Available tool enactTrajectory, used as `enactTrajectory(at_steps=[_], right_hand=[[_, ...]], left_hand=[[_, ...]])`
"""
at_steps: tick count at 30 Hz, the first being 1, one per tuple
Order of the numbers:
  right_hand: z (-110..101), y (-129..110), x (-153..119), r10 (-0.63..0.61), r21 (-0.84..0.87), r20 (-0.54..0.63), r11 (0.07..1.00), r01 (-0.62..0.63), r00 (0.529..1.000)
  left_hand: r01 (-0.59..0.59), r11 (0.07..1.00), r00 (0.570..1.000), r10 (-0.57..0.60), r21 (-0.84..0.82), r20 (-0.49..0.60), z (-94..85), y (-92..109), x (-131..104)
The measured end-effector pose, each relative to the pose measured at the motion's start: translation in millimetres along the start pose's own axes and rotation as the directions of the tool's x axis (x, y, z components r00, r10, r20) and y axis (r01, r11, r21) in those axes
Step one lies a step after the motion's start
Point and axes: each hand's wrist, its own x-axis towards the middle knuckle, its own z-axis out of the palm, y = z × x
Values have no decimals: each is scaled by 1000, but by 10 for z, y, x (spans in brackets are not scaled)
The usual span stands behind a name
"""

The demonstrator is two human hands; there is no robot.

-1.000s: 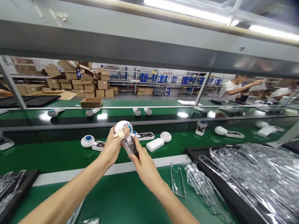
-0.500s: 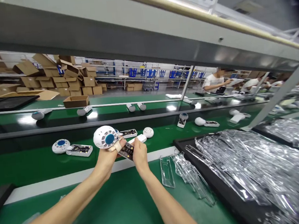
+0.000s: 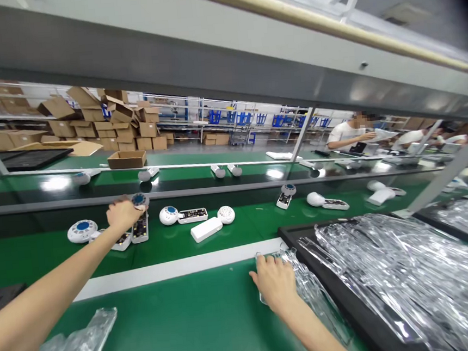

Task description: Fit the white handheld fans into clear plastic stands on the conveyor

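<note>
At nine o'clock my left hand (image 3: 123, 212) meets a round-headed device (image 3: 140, 231), at five my right hand (image 3: 275, 282) covers clear plastic frames (image 3: 310, 286), fingers' grip unclear.

Cardboard boxes (image 3: 148, 129) lie piled beyond an open carton (image 3: 126, 163), left of a person (image 3: 344, 134)

Smooth green counter, fullest at right

Thin clear plastic frames (image 3: 313, 289) lie beside a flat black tray (image 3: 340, 297); shiny translucent plastic pieces (image 3: 80, 342) lie at left. Beyond a flat white strip (image 3: 176, 268), a green belt (image 3: 255, 228) carries white round-headed devices (image 3: 207, 229). The counter (image 3: 197, 320) is bare in the middle.
</note>
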Motion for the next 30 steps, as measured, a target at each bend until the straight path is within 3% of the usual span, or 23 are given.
enactTrajectory(at_steps=[2,4,6,7,10,13,15,17,19,22,25,30], right_hand=[[73,-35,-50,2,-15,6,1000,-1,1000],[89,-77,-87,8,-23,6,1000,-8,1000],[58,-86,-114,18,5,16,1000,-18,1000],[30,-74,-121,22,47,31,999,-24,999],[-75,-15,-109,-11,289,83,957,-14,996],[-202,-21,-37,-60,569,54,822,19,997],[-296,-114,36,-95,712,23,701,51,995],[-393,-281,117,-144,791,-35,600,115,989],[-483,-500,192,-164,801,-131,563,202,978],[-585,-838,257,-145,767,-242,578,281,959],[-626,-1084,251,-111,748,-264,604,276,958],[-570,-1246,173,-67,664,-312,698,268,948]], left_hand=[[12,999,1000,-12,31,-11,116,23,-28],[147,989,981,-145,-3,130,280,57,-99],[302,951,921,-273,-65,277,437,74,-176],[340,935,906,-296,-103,303,497,76,-210],[335,904,923,-258,-265,286,573,99,-285],[218,886,971,-157,-410,178,523,224,-334],[74,878,997,-65,-473,35,450,385,-380],[-97,853,994,54,-512,-98,361,583,-463],[-207,792,978,154,-574,-140,268,777,-599],[-143,686,983,183,-714,-22,150,994,-881],[-9,623,981,157,-783,114,84,1091,-1146],[154,508,962,117,-847,246,41,1108,-1294]])
